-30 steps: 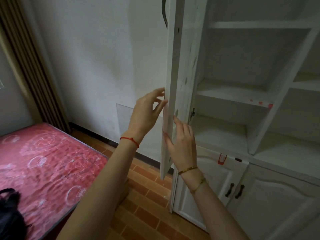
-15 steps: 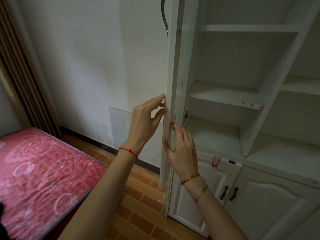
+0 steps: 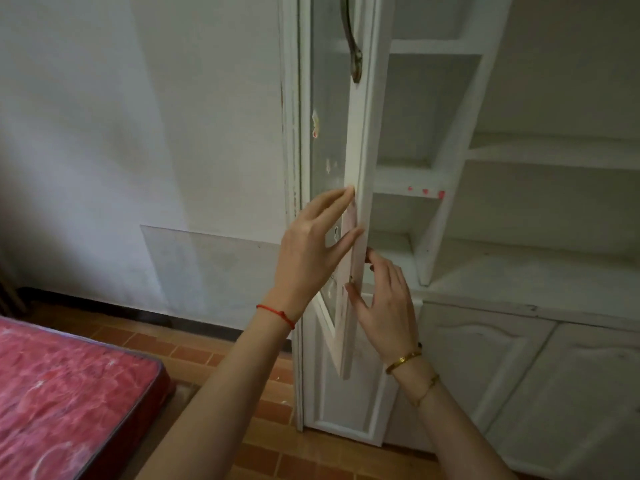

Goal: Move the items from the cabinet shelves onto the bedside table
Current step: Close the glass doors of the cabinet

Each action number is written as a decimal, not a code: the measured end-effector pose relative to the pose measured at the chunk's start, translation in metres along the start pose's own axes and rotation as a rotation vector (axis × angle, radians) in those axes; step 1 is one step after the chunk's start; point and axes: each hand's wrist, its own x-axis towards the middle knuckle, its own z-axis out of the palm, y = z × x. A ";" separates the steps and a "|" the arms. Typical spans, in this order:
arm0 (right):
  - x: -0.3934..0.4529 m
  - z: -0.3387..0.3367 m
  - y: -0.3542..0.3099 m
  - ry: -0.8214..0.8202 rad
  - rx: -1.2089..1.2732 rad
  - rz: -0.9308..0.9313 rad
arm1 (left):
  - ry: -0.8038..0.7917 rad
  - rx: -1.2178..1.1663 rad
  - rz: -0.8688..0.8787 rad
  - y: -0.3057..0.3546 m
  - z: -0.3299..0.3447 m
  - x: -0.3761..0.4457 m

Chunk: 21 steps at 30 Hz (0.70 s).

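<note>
Cabinet door stood edge-on between both hands: left hand spread flat on its glass side, right hand open-fingered against the inner edge, neither gripping. Best to steady the door, swinging slowly. Beyond it, the shelves looked bare.

A pale plastered wall is meeting a dark skirting strip above a floor of orange-brown tiles. A red patterned mattress is lying at lower left; dim, even light is falling throughout.
</note>
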 end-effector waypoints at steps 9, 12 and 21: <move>0.014 -0.023 0.058 0.058 -0.198 0.049 | -0.065 0.002 0.039 0.016 0.072 0.014; 0.022 -0.031 0.081 0.071 -0.234 0.052 | -0.072 0.013 0.013 0.018 0.100 0.023; 0.076 -0.040 0.176 0.105 -0.387 -0.038 | -0.102 0.114 0.063 0.014 0.202 0.067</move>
